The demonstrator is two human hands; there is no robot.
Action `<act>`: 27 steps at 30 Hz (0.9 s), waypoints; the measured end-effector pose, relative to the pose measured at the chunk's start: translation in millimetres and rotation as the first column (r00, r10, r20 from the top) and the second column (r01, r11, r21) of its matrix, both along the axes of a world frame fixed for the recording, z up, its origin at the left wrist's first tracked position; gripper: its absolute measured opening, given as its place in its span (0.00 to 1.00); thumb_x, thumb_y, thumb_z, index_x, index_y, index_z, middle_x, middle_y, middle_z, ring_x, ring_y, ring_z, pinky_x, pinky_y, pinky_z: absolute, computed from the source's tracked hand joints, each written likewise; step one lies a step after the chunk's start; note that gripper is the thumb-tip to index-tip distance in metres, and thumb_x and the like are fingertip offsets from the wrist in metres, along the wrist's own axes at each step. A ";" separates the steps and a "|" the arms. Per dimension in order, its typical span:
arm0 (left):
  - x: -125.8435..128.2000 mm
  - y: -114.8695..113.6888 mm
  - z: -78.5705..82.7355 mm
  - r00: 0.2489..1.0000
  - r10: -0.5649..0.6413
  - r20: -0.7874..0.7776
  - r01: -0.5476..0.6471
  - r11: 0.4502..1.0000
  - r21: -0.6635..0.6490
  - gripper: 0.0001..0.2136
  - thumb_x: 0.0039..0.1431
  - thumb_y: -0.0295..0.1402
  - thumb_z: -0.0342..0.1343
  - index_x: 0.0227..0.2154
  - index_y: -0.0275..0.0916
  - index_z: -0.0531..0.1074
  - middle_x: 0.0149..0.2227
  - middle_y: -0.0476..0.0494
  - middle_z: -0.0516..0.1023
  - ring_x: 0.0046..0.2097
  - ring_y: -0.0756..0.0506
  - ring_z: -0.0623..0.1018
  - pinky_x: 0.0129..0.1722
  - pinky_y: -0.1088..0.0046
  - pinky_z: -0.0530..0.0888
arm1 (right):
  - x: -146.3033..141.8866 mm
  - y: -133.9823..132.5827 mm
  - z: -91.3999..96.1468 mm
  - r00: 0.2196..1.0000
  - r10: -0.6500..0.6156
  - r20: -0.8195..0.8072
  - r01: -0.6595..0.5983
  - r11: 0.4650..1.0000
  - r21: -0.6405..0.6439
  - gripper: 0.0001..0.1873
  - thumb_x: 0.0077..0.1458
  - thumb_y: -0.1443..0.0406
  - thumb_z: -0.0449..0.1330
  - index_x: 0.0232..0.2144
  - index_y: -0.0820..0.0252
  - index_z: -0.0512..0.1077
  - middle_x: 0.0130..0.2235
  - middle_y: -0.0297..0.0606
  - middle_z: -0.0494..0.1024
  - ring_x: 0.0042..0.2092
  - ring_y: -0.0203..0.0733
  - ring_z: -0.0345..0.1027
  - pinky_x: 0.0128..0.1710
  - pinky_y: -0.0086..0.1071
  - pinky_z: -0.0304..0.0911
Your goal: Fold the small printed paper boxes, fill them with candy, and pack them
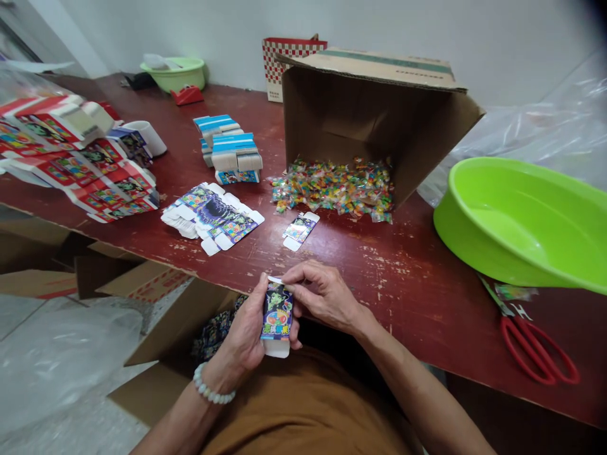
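My left hand (250, 330) wraps around a small purple candy box (277, 311) with a cartoon figure and bright candy on its front. At its lower end a white flap sticks out. The fingers of my right hand (327, 296) are bent together at the box's top flap, pinching at its edge. Just beyond my hands, one flattened box (301, 230) lies on the red table (360, 278). To its left is a fanned stack of flat purple box blanks (215, 215). Wrapped candies (332, 186) spill from a large cardboard box (374, 107) lying on its side.
Stacks of red boxes (80, 158) and blue boxes (232, 148) stand to the left. At right are a green basin (516, 221) and red-handled scissors (540, 354). An open carton (165, 335) with dark packs sits below the table edge. A paper bag (272, 69) stands at the back.
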State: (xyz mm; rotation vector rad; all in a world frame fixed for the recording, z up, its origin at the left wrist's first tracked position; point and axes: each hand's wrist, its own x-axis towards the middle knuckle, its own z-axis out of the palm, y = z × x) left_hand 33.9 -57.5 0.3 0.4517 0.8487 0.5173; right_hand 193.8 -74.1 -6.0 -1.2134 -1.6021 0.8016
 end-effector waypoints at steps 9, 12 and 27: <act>-2.9 -0.2 0.8 0.998 0.021 -0.066 -0.012 0.990 0.140 0.25 0.64 0.56 0.40 0.37 0.38 0.70 0.20 0.45 0.76 0.16 0.45 0.75 0.16 0.64 0.77 | -3.1 1.1 4.9 0.996 0.059 0.060 -0.069 0.982 0.178 0.07 0.55 0.72 0.58 0.33 0.58 0.75 0.40 0.39 0.83 0.40 0.40 0.75 0.44 0.35 0.66; -2.8 0.6 -0.3 0.995 0.008 -0.099 0.007 0.989 0.148 0.26 0.62 0.56 0.43 0.35 0.37 0.71 0.20 0.45 0.76 0.15 0.46 0.74 0.16 0.67 0.76 | -5.6 0.5 4.1 0.999 0.011 0.035 -0.015 0.993 0.117 0.05 0.57 0.69 0.60 0.30 0.59 0.76 0.36 0.39 0.83 0.37 0.39 0.75 0.42 0.33 0.67; -10.0 0.7 -20.5 0.973 -0.125 -0.193 0.173 0.951 0.258 0.39 0.55 0.67 0.38 0.22 0.32 0.75 0.17 0.41 0.74 0.15 0.50 0.71 0.16 0.76 0.68 | -10.1 5.3 2.9 0.953 -0.001 -0.303 -0.134 0.896 -0.423 0.08 0.59 0.61 0.59 0.33 0.60 0.72 0.26 0.34 0.77 0.21 0.34 0.71 0.21 0.26 0.63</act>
